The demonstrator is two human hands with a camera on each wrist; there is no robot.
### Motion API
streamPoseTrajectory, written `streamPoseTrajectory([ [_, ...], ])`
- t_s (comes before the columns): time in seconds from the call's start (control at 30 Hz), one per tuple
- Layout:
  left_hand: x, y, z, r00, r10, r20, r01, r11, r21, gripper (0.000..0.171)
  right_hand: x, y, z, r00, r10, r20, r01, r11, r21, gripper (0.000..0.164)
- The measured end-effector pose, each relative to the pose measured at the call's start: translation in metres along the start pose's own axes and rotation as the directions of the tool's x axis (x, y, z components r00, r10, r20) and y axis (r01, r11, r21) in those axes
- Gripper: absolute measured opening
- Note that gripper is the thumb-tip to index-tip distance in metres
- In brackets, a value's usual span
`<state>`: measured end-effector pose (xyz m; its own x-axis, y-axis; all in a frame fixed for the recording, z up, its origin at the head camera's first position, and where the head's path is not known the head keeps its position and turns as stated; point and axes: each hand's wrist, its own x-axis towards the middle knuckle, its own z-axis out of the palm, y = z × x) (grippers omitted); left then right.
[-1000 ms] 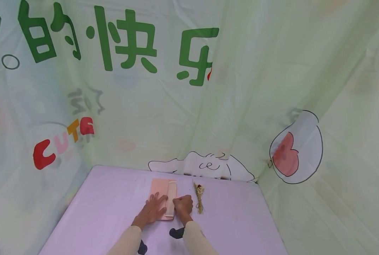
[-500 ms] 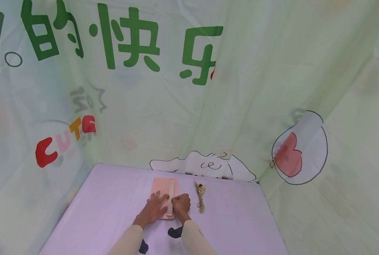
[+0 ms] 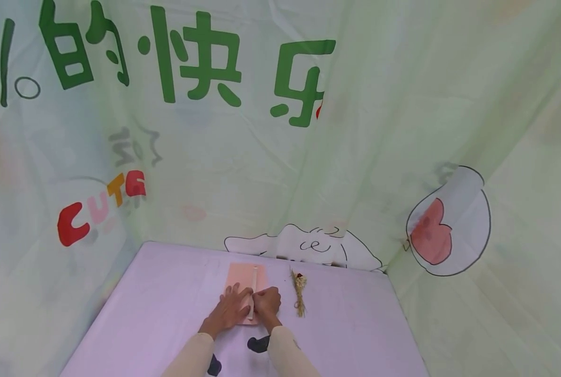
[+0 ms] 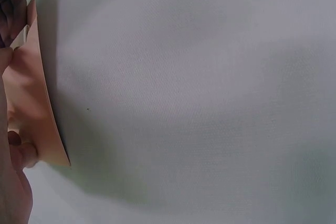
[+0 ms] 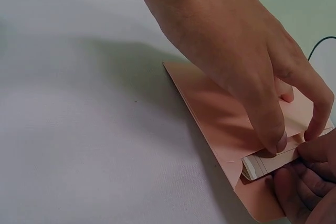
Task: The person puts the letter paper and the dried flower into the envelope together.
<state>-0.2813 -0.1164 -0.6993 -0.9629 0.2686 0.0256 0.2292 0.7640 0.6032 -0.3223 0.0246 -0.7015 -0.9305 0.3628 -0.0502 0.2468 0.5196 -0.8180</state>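
Pale strip [image 3: 254, 283] showed narrower than a second earlier, probably tipped up, though the hands partly hid it. It sat on the pink envelope [image 3: 238, 273], on the bench [image 3: 355, 319]. Left hand [image 3: 231, 308] rested there, fingers apart; right hand [image 3: 267, 300] pinched the strip. Dried bouquet [image 3: 299, 285] lay near the right hand.

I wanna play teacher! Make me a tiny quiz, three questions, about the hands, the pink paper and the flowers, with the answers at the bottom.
1. Choose one: in the head view, where do the dried flowers lie, compared with the pink paper?
A) on top of it
B) to its right
C) underneath it

2. True or false: no hand touches the pale strip.

3. Fill in the gap: the hand nearer the flowers is the ____ hand.

Key:
1. B
2. False: the left hand and the right hand both touch it.
3. right
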Motion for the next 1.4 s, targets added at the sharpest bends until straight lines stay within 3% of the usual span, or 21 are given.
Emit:
streamPoseTrajectory([
  [0.27, -0.001, 0.002, -0.003, 1.000, -0.002, 0.010, 0.002, 1.000, 0.010, 0.049, -0.004, -0.005, 0.001, 1.000, -0.023, -0.001, 0.023, 1.000, 0.014, 0.010],
  [0.53, -0.001, -0.001, -0.001, 1.000, -0.008, 0.012, 0.008, 1.000, 0.019, 0.051, -0.009, -0.007, 0.003, 0.994, -0.047, 0.100, 0.036, 0.994, 0.106, 0.007],
  [1.13, 0.003, -0.005, 0.002, 1.000, -0.003, 0.013, 0.003, 1.000, 0.003, 0.051, -0.016, -0.015, -0.002, 0.993, -0.032, 0.111, 0.024, 0.997, 0.071, 0.009],
  [1.4, 0.007, -0.008, 0.006, 1.000, -0.012, 0.022, 0.012, 1.000, 0.006, 0.050, -0.011, -0.008, 0.004, 0.994, -0.033, 0.105, 0.026, 0.997, 0.069, 0.010],
])
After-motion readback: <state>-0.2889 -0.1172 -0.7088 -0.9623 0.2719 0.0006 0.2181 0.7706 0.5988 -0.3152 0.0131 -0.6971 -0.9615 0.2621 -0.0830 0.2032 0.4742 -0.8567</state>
